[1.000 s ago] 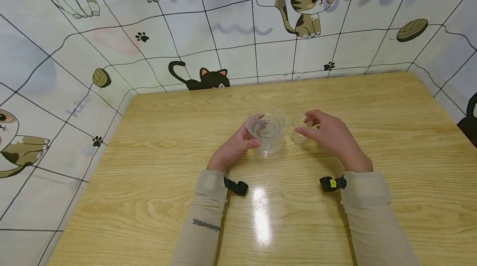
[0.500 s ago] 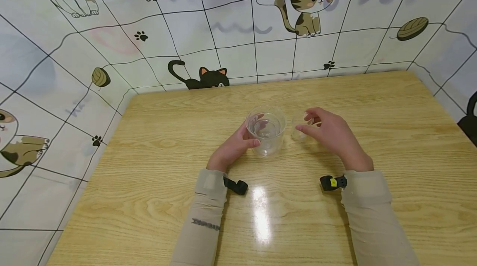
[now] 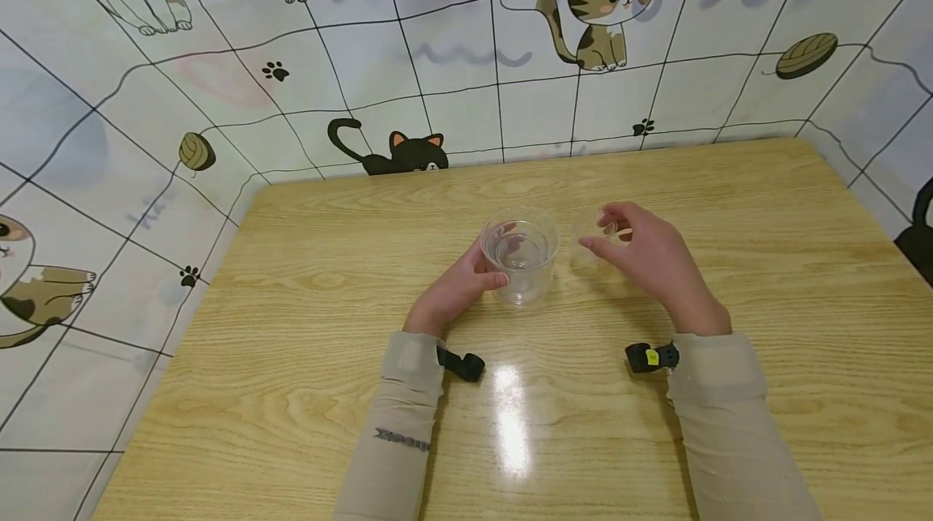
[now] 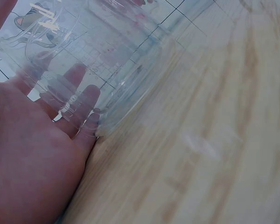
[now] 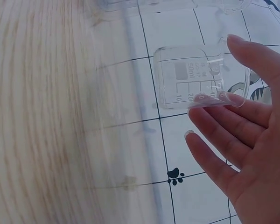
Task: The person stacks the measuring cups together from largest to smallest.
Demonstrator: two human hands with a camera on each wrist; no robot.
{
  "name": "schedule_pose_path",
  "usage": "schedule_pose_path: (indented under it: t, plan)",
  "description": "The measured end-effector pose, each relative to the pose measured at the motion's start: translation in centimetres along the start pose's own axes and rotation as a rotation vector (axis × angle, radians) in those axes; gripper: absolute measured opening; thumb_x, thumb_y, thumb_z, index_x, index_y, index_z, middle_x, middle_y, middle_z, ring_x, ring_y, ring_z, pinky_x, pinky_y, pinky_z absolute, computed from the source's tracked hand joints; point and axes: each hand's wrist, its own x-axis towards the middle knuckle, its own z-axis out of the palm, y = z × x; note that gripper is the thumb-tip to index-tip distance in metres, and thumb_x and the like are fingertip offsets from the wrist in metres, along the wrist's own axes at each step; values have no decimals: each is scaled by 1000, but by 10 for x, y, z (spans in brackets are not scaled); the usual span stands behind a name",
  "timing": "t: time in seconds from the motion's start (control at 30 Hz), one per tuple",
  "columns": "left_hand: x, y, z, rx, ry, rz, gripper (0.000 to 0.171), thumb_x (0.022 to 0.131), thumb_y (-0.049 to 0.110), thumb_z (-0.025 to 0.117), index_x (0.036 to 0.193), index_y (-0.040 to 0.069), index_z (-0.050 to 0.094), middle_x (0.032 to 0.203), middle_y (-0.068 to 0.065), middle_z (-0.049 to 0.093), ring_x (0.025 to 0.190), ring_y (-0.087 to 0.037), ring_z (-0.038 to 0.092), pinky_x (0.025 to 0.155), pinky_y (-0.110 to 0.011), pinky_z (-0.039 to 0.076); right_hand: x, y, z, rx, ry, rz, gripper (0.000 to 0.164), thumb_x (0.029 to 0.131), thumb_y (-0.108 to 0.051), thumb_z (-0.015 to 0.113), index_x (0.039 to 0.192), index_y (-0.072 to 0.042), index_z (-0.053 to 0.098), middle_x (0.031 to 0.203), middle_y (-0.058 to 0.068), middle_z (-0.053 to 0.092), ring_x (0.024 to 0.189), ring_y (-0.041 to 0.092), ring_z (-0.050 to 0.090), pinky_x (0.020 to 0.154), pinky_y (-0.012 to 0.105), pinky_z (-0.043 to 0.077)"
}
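Observation:
A large clear beaker (image 3: pixel 530 282) stands on the wooden table, with liquid inside. My left hand (image 3: pixel 455 292) grips its left side, the thumb at the front. In the left wrist view, fingers (image 4: pixel 91 95) show through the clear wall of that beaker (image 4: pixel 116 70), which bears faint markings. Just to the right, my right hand (image 3: pixel 659 262) pinches a small clear beaker (image 3: pixel 583 252) near its rim. The right wrist view shows this small beaker (image 5: pixel 186 77) with a printed 50 ml scale, between thumb and fingers, apparently raised off the tabletop.
The wooden table (image 3: pixel 306 343) meets a wall covering (image 3: pixel 452 91) printed with cats and grid lines along its back edge. A bright reflection lies on the tabletop between the forearms. Dark straps with small devices sit on both wrists.
My right hand has shifted slightly up and away with the small beaker, which has moved the same way and tilted a little. The left hand and large beaker have stayed in place.

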Motion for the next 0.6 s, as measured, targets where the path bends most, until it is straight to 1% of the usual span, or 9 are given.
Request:
schedule_pose_path:
  t: [0.27, 0.47, 0.6]
  plan:
    - [0, -1, 0, -4, 2, -5, 69, 83, 1, 57, 140, 19, 24, 141, -19, 27, 128, -33, 27, 100, -36, 29, 0, -3, -1, 9, 63, -8, 73, 77, -60, 54, 127, -9, 43, 113, 6, 53, 102, 31, 50, 83, 47, 40]
    - [0, 0, 0, -1, 8, -11, 69, 82, -4, 54, 140, 19, 24, 141, -19, 26, 128, -33, 27, 100, -37, 28, 0, -6, -2, 9, 107, -19, 72, 77, -59, 55, 126, -8, 44, 113, 7, 53, 101, 31, 51, 83, 48, 40]
    - [0, 0, 0, 3, 4, -16, 69, 82, -4, 53, 140, 19, 23, 141, -19, 26, 128, -33, 26, 100, -36, 28, -1, -8, -3, 16, 126, -33, 71, 77, -58, 56, 126, -8, 45, 113, 5, 54, 100, 30, 52, 83, 47, 40]
